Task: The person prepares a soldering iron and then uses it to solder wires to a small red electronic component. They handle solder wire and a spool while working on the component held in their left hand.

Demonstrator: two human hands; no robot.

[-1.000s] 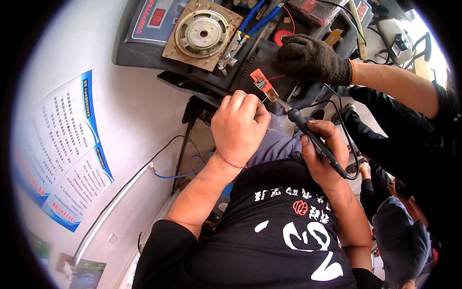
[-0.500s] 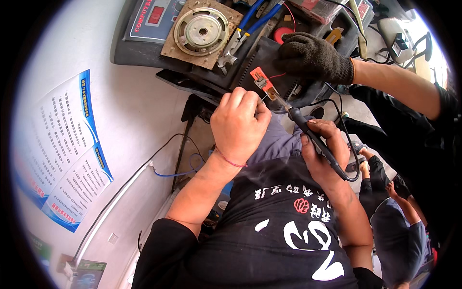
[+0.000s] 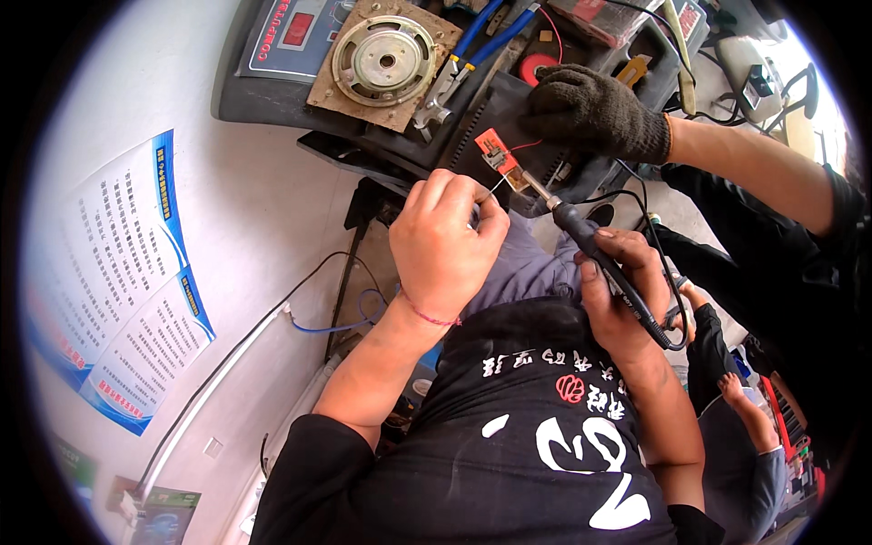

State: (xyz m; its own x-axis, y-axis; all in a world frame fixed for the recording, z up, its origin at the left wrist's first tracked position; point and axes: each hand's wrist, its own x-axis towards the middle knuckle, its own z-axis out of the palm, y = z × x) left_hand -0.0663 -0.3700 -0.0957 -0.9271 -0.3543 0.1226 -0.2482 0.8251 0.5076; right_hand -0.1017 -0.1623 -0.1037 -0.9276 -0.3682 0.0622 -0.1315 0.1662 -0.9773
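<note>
Red board (image 3: 495, 153) just beyond left hand (image 3: 445, 241), pinched on wire (image 3: 498, 186), and right hand (image 3: 622, 318), tight round soldering iron (image 3: 581, 232)

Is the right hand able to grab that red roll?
Probably not right now: the right hand holds a soldering iron, and another person's gloved hand lies between it and the red roll.

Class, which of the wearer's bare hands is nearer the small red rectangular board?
Left: the left hand is just short of the board; the right hand is farther back, rightward, gripping a black soldering iron.
</note>
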